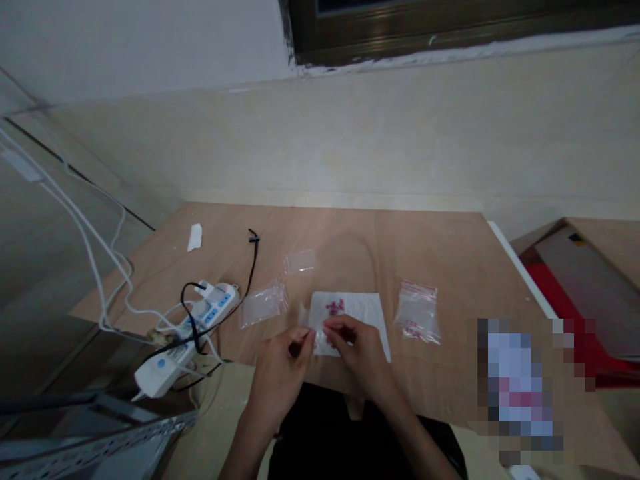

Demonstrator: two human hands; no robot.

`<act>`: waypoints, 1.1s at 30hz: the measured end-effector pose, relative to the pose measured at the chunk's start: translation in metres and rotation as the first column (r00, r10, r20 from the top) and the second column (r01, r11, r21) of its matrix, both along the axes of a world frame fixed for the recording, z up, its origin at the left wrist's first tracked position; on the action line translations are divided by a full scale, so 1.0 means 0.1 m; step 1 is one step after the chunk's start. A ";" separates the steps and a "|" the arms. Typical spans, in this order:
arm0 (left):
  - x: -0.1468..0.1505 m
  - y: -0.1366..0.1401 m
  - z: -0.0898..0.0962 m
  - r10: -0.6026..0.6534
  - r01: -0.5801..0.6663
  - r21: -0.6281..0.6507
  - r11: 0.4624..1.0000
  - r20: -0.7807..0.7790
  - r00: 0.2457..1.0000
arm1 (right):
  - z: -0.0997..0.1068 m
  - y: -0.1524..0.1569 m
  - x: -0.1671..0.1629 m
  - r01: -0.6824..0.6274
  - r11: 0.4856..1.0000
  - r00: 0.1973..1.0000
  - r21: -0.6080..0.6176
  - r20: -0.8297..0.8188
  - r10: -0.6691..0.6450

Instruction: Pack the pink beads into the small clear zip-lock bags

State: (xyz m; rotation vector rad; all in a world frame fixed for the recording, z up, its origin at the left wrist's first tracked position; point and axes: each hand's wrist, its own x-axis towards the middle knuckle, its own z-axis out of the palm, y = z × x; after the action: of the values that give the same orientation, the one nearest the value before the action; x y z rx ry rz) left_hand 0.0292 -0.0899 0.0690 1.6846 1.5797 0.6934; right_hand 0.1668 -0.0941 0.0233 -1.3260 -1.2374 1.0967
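Observation:
My left hand (283, 363) is closed in a pinch at the left edge of a white paper sheet (367, 307). A small translucent patch, which looks like a clear plastic bag (303, 315), shows at its fingertips. Close beside it, my right hand (357, 347) pinches thumb and forefinger together over the sheet; what is between them is too small to make out. Small dark pink pieces (335, 307) lie in a loose cluster on the paper, just beyond my right fingers. More of them are partly hidden under that hand.
Clear plastic bags (263, 305) lie left of the paper, with another bag (300, 261) behind. On the right is a stack of zip bags (417, 310). A white power strip (185, 343) with tangled cables sits left; a pixelated object (517, 383) lies right, near a red box (555, 300).

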 end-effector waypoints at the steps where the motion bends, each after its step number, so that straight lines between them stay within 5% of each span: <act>1: 0.00 0.00 0.00 0.034 -0.034 -0.009 0.999 -0.009 0.999 | 0.00 -0.02 0.03 0.009 1.000 0.999 -0.001 0.037 -0.009; 5: 0.05 0.01 -0.03 0.142 -0.142 -0.018 0.990 -0.021 0.990 | 0.08 -0.11 0.09 -0.044 0.989 0.951 0.143 0.308 -0.002; 8: 0.11 -0.04 -0.03 0.093 -0.093 -0.013 0.996 -0.002 0.996 | 0.15 -0.13 0.09 -0.149 0.974 0.920 0.172 0.386 0.072; 13: 0.06 -0.16 0.04 -0.115 0.118 0.072 0.990 -0.044 0.992 | 0.14 -0.09 0.18 -0.156 0.987 0.933 0.032 0.333 0.137; 17: -0.03 -0.18 0.00 -0.284 0.353 0.313 0.882 -0.245 0.927 | 0.17 -0.12 0.24 -0.258 0.966 0.940 -0.031 0.221 0.258; 20: -0.04 -0.14 -0.12 -0.431 0.494 0.258 0.831 -0.263 0.863 | 0.21 -0.16 0.27 -0.425 0.904 0.896 -0.047 0.123 0.427; 22: -0.02 -0.12 -0.22 -0.421 0.454 0.183 0.872 -0.192 0.886 | 0.18 -0.12 0.31 -0.456 0.890 0.885 -0.018 0.094 0.455; 26: -0.03 -0.10 -0.36 -0.203 0.214 0.096 0.972 -0.113 0.973 | -0.06 0.17 0.46 -0.222 0.974 0.900 0.039 0.392 0.189; 28: -0.06 -0.10 -0.40 -0.174 0.180 0.065 0.981 -0.091 0.981 | -0.23 0.38 0.50 -0.172 0.984 0.834 0.038 0.537 0.125; 33: -0.16 -0.12 -0.45 -0.158 0.159 0.036 0.987 -0.032 0.987 | -0.49 0.71 0.47 -0.270 0.963 0.729 0.001 0.653 0.204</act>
State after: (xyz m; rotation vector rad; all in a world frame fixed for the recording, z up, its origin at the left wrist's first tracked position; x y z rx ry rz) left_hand 0.0131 -0.1021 0.0240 1.8330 1.4415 0.6236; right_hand 0.2136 -0.0226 -0.0261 -1.5656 -1.9986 0.7334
